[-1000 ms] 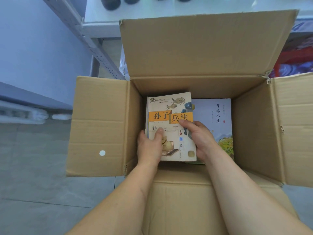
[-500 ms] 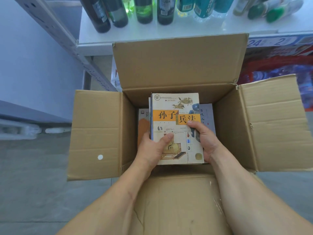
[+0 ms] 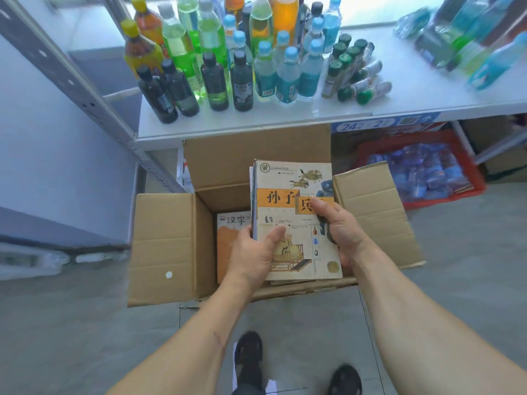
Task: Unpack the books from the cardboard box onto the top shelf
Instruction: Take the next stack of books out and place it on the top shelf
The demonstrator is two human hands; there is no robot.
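Both hands grip a small stack of books (image 3: 293, 212) above the open cardboard box (image 3: 165, 243). On the stack's left edge, the left hand (image 3: 253, 255) has its thumb laid across the top cover and its fingers out of sight underneath. From the right, the right hand (image 3: 339, 232) clasps the stack with its thumb on the orange title band and its fingers curled under the edge. The top book is cream with an orange band and a drawing of a chair; thinner spines show beneath it along the left side.

Inside the box, left of the held stack, another book with an orange cover (image 3: 231, 223) lies flat, so more remains to unpack. All four flaps are folded open.

Beyond the box, a white shelf (image 3: 427, 89) on a grey metal rack is crowded with drink bottles (image 3: 228, 67) towards its left half, with barer board further right. Below it, to the right, sits a red crate (image 3: 473, 192).

The step in hand looks like the carry: the stack is clear of the box and must next go up to the top shelf, which I cannot identify in this view.
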